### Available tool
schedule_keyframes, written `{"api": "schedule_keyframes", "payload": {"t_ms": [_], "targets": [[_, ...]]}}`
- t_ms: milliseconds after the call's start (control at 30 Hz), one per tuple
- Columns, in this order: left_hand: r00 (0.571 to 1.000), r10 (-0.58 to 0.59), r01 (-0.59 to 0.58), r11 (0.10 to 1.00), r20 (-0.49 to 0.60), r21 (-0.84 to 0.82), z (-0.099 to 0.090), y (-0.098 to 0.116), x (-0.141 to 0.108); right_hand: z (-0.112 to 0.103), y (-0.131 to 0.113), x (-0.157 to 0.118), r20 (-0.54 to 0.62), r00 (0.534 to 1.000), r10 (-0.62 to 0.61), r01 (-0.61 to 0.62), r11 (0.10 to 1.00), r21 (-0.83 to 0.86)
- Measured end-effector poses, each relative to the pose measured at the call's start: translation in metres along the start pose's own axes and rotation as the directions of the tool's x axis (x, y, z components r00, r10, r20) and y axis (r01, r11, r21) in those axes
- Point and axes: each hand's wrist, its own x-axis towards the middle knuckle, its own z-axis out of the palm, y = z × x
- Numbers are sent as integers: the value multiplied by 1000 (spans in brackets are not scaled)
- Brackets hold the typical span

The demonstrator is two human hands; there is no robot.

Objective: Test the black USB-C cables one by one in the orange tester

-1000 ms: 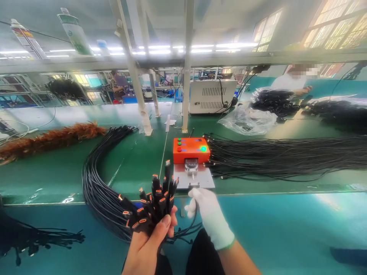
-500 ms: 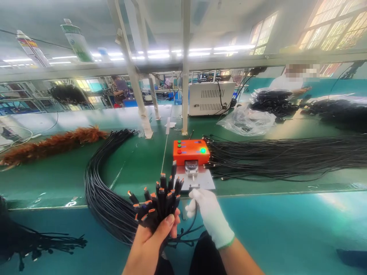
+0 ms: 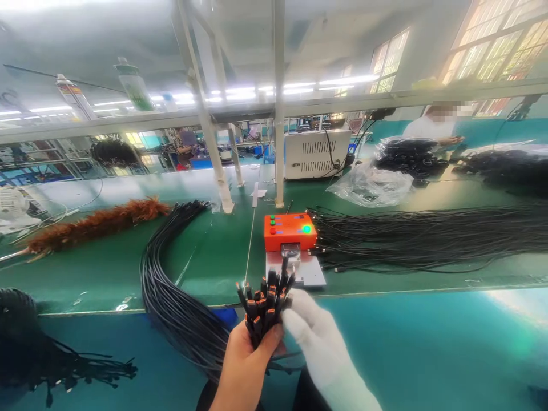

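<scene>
My left hand (image 3: 252, 357), bare, is wrapped round a bundle of black cables (image 3: 263, 308). Their connectors stick up in a fan, many with orange inside the tips. The rest of the cable bundle (image 3: 171, 308) curves left and back over the bench edge. My right hand (image 3: 314, 331), in a white glove, is closed at the right side of the connectors, pinching a cable there; its fingertips are partly hidden. Just beyond the hands stands an orange test box (image 3: 289, 231) with a lit green light. In front of it, a metal plate (image 3: 314, 277) carries a small gauge (image 3: 291, 251), partly covered by the connectors.
Long black cables (image 3: 428, 234) lie across the right of the green bench. A brown feather duster (image 3: 98, 225) lies at left, and more cables (image 3: 64, 354) hang lower left. Behind are shelf posts (image 3: 279, 142), a white machine (image 3: 317, 154), a plastic bag (image 3: 372, 182) and a person (image 3: 432, 125).
My gloved hand has left the plate of the orange box and come to the connector bundle. My left hand and the bundle have moved right, towards it. The view has shifted slightly.
</scene>
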Motion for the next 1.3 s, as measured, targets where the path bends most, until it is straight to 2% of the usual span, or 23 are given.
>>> {"api": "schedule_keyframes", "payload": {"t_ms": [67,133,200,267,367,567,733,867,1067,1233,1300], "targets": [[994,45,-48,999,-103,-25,1,-2,0,6,9,2,-143,986,82,-58,984,167],[981,80,-87,996,-175,-35,-2,-1,0,2,21,4,-301,935,190,-99,951,292],[987,78,-87,994,-140,-60,-5,3,0,-7,31,8,-349,901,260,-155,941,302],[995,74,-79,994,-66,-79,-7,7,0,-15,39,12,-290,903,316,-251,938,240],[994,84,-87,996,-66,-38,-7,11,-1,-20,48,21,-215,899,381,-342,918,200],[995,62,-62,998,-74,8,-7,10,-3,-18,64,30,-189,917,352,-327,932,155],[993,84,-79,996,-84,50,-7,10,-2,-18,62,30,-191,925,330,-291,935,203],[993,77,-77,997,-92,7,-5,9,-2,-18,64,33,-196,933,303,-255,938,235],[997,66,-69,995,-44,-66,-6,11,-2,-19,70,35,-193,935,296,-241,933,266],[993,28,-41,993,-114,-107,-7,9,-2,-17,67,35,-201,928,314,-250,924,288],[995,24,-31,997,-102,-73,-8,8,-1,-16,65,36,-200,929,310,-252,930,268]]}}
